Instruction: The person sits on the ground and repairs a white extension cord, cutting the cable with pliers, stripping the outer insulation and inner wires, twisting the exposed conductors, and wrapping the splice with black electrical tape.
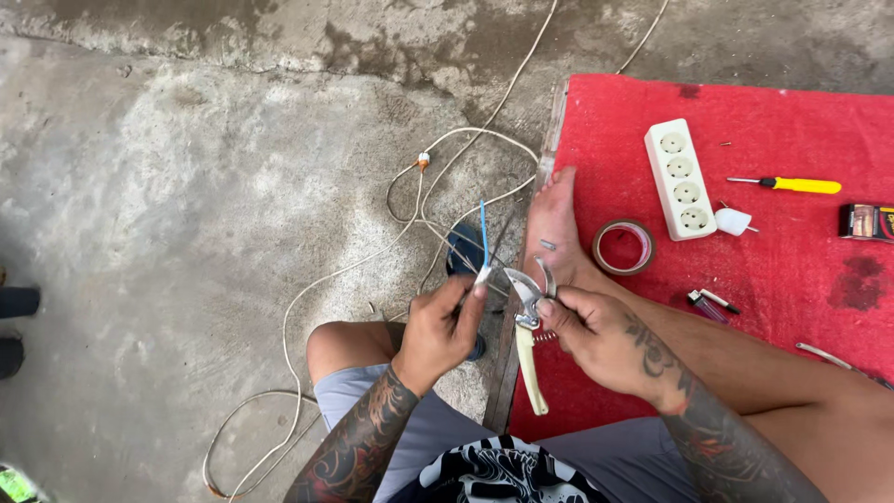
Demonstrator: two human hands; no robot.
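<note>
Between the knees, over concrete floor point(186, 233), left hand point(438, 335) grip pinches white cable point(481, 276) with blue wire point(483, 233) sticking up; right hand point(596, 340) grip clamped on cutters point(527, 326), jaws at cable end. Risk: blades nick copper or fingertips, too close. Red mat point(782, 270): white socket strip point(681, 179), tape roll point(623, 247), small dark rectangular pack point(866, 222) at right edge.

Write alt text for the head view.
A seated person's left hand pinches a white cable with a blue wire exposed, while the right hand holds cutters against it. A power strip lies on a red mat.
</note>
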